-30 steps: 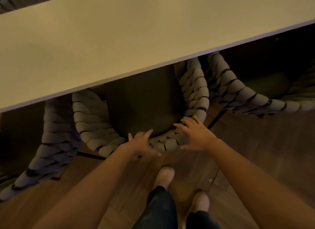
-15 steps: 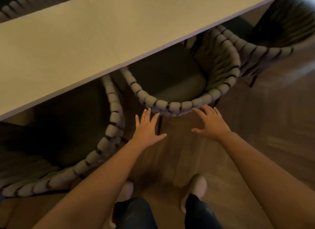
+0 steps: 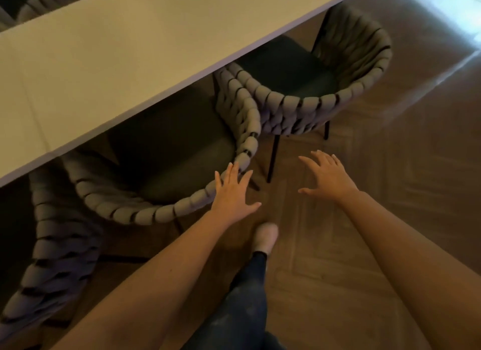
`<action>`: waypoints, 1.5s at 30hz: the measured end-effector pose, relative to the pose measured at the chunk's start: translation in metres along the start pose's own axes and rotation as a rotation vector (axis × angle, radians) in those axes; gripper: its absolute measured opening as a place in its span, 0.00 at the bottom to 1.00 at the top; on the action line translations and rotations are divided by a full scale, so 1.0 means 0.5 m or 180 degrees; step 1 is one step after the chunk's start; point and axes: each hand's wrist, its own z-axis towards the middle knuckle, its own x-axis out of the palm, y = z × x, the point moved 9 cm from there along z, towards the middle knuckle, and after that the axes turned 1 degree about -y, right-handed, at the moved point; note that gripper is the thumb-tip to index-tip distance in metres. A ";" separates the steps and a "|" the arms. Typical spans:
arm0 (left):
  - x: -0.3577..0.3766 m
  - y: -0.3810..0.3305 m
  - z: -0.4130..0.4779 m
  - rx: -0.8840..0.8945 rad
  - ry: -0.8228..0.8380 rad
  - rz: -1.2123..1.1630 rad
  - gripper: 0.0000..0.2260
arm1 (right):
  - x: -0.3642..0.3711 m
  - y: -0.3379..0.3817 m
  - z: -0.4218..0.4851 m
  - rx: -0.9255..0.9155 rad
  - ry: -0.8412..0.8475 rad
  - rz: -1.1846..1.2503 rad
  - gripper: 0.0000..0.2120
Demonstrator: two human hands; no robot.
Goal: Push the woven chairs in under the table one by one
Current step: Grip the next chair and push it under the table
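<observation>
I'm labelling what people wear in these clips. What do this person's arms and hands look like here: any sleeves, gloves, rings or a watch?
Both forearms are bare as far as the picture shows, with no sleeves in view. The left hand and right hand wear no gloves, and no ring, watch or bracelet shows on the fingers or wrists, though the picture is dim and slightly blurred.

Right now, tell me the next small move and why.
Probably carry both open hands forward to the far chair's woven back. It sticks out furthest from the table. The left hand overlaps the nearer chair; the right hand hovers over bare floor.
</observation>
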 end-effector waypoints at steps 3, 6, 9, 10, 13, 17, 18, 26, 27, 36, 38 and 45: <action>-0.022 -0.070 0.138 0.0024 -0.0116 -0.0062 0.39 | -0.038 -0.111 0.095 0.0024 -0.0089 -0.0093 0.44; -0.044 -0.135 0.277 0.0018 -0.0112 -0.0041 0.39 | -0.086 -0.210 0.194 0.0005 -0.0194 -0.0199 0.42; -0.076 -0.191 0.394 0.0026 -0.0132 -0.0072 0.39 | -0.121 -0.314 0.281 -0.0046 -0.0199 -0.0362 0.38; -0.090 -0.212 0.435 0.0015 -0.0139 -0.0084 0.39 | -0.133 -0.361 0.312 -0.0063 -0.0165 -0.0419 0.36; -0.123 -0.269 0.529 0.0071 0.0010 0.0000 0.40 | -0.155 -0.480 0.383 -0.0059 -0.0048 -0.0517 0.33; -0.117 -0.318 0.644 -0.0044 0.0412 0.0264 0.38 | -0.174 -0.569 0.472 -0.0363 0.0107 -0.0818 0.35; -0.105 -0.331 0.670 -0.0108 0.0523 0.0423 0.35 | -0.177 -0.594 0.495 -0.0436 0.0211 -0.0896 0.35; -0.048 -0.405 0.787 -0.1066 0.0466 0.0328 0.12 | -0.177 -0.717 0.660 -0.1699 0.0749 -0.1398 0.23; -0.049 -0.406 0.787 -0.1195 0.0432 0.0304 0.13 | -0.175 -0.725 0.677 -0.1885 0.0915 -0.1475 0.21; -0.047 -0.454 0.789 -0.1589 0.0589 0.0336 0.20 | -0.187 -0.777 0.680 -0.2274 0.0789 -0.1163 0.02; -0.038 -0.470 0.774 -0.1462 0.0680 0.0449 0.19 | -0.163 -0.778 0.670 -0.2272 0.0917 -0.1076 0.05; -0.012 -0.541 0.757 -0.1350 0.0731 0.0386 0.16 | -0.152 -0.835 0.614 -0.2205 0.0996 -0.0992 0.04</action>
